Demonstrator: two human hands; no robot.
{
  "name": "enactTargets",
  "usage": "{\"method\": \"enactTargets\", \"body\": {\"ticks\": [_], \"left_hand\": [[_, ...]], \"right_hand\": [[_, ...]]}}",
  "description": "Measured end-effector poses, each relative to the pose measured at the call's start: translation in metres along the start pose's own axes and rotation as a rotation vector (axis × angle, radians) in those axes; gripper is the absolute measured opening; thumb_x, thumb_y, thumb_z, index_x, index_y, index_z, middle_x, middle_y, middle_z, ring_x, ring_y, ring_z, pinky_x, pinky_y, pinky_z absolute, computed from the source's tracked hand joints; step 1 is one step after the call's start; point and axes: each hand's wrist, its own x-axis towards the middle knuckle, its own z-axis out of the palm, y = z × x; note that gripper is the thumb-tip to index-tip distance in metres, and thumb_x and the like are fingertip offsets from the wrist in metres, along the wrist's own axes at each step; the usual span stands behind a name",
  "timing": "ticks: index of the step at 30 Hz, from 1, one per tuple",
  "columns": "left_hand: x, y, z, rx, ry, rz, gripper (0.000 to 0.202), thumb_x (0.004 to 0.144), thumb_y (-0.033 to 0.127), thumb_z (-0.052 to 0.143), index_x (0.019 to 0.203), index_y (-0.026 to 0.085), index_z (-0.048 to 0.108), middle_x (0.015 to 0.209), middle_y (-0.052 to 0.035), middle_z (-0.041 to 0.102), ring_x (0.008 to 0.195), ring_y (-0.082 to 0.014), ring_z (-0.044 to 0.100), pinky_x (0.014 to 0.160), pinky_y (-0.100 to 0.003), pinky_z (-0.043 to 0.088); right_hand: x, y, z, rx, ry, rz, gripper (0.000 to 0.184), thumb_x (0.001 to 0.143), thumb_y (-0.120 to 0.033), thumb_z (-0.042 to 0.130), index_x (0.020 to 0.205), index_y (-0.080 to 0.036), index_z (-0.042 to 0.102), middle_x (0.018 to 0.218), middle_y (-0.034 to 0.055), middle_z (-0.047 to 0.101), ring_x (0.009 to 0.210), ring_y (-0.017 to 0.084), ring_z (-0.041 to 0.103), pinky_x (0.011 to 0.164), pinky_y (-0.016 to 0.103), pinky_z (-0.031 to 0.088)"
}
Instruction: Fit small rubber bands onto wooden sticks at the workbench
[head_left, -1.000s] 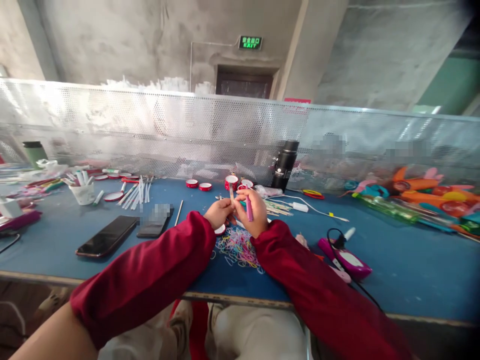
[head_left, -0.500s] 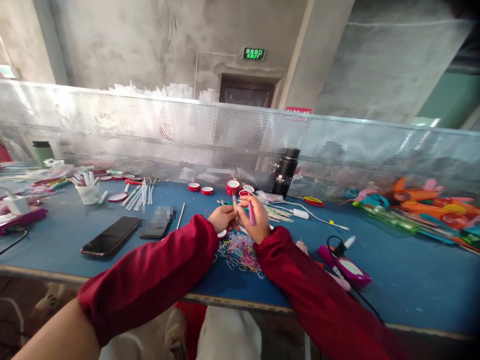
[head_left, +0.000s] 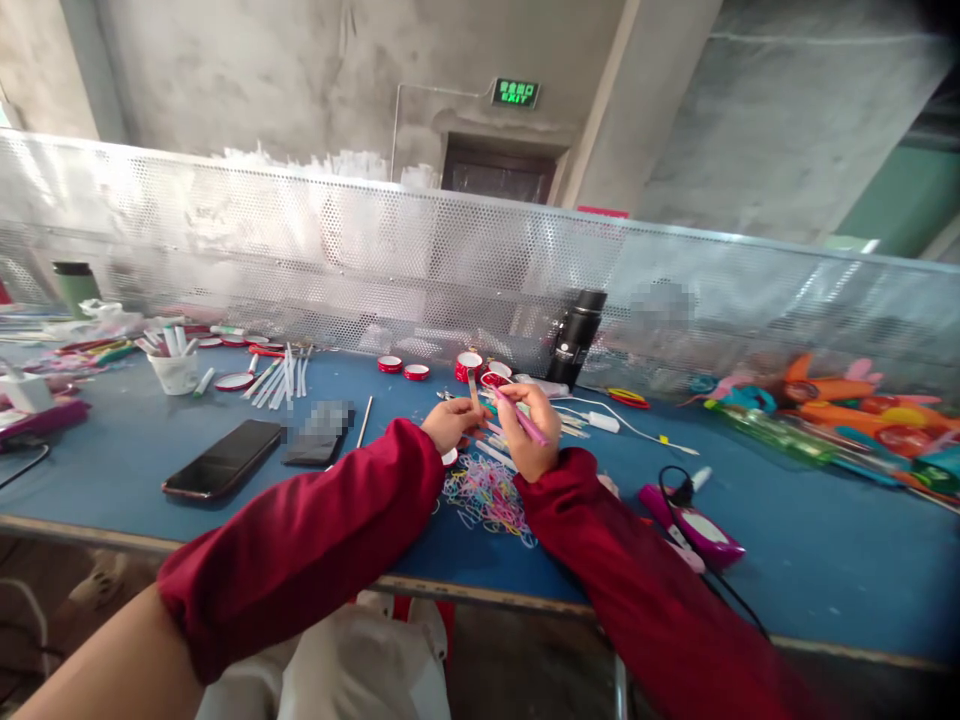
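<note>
In the head view my left hand (head_left: 448, 424) pinches a thin, flat, tan-brown stick (head_left: 473, 388), which points up and away from me. To its right my right hand (head_left: 537, 436) is closed around a slim pink-purple pen (head_left: 525, 416); a small gap separates the two hands. The pen's tip end lies near the upper part of the stick, but I cannot tell whether they touch. Beneath the hands sits a heap of colourful small rubber bands (head_left: 491, 495). Several pale sticks (head_left: 577, 425) lie behind my right hand.
Small red-and-white drums (head_left: 469, 366) stand at the back, with a black bottle (head_left: 579, 338) nearby. Two phones, one black (head_left: 223, 458), lie left, behind them a white cup of pens (head_left: 177, 372). A purple power strip (head_left: 694, 530) with a cable sits right, before colourful balloon-like items (head_left: 855, 405).
My right hand has moved right, away from my left hand, and the pen in it is now tilted differently. The left hand keeps the stick. The view has shifted slightly.
</note>
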Motion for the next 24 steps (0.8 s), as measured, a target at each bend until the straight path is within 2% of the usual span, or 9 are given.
{"method": "enactTargets", "body": {"ticks": [4,8,15,24], "left_hand": [[0.0017,-0.0016,0.0018,-0.026,0.034,0.013,0.003,0.082,0.016,0.059,0.083,0.013,0.060,0.066,0.0007,0.061,0.051,-0.0062,0.058,0.044,-0.016,0.035],[-0.0003,-0.0003,0.0050,-0.004,0.052,0.002,0.004,0.082,0.014,0.059,0.078,0.013,0.058,0.061,0.0008,0.061,0.053,-0.0078,0.060,0.045,-0.016,0.035],[0.0018,-0.0016,0.0015,-0.005,0.016,0.028,0.008,0.080,0.019,0.064,0.080,0.013,0.060,0.061,0.0006,0.063,0.054,-0.0089,0.062,0.045,-0.016,0.036],[-0.0019,0.0006,0.0047,-0.004,0.012,-0.001,0.004,0.082,0.013,0.060,0.085,0.012,0.062,0.059,-0.0005,0.064,0.051,-0.0084,0.061,0.045,-0.015,0.038]], "right_hand": [[-0.0016,0.0019,0.0018,-0.105,0.003,-0.061,0.009,0.081,-0.026,0.061,0.088,-0.021,0.061,0.081,0.0024,0.063,0.077,0.018,0.060,0.074,0.034,0.050],[-0.0044,-0.0011,0.0034,-0.112,-0.021,-0.021,0.005,0.081,-0.025,0.059,0.082,-0.021,0.059,0.075,0.0011,0.062,0.071,0.017,0.060,0.068,0.031,0.050],[-0.0056,0.0053,0.0078,-0.059,0.007,0.050,0.007,0.081,-0.026,0.061,0.084,-0.021,0.057,0.075,0.0007,0.063,0.068,0.017,0.063,0.063,0.030,0.051],[-0.0041,0.0006,0.0073,-0.157,0.028,-0.025,0.008,0.082,-0.029,0.062,0.079,-0.022,0.061,0.075,0.0014,0.066,0.072,0.018,0.063,0.067,0.031,0.050]]}}
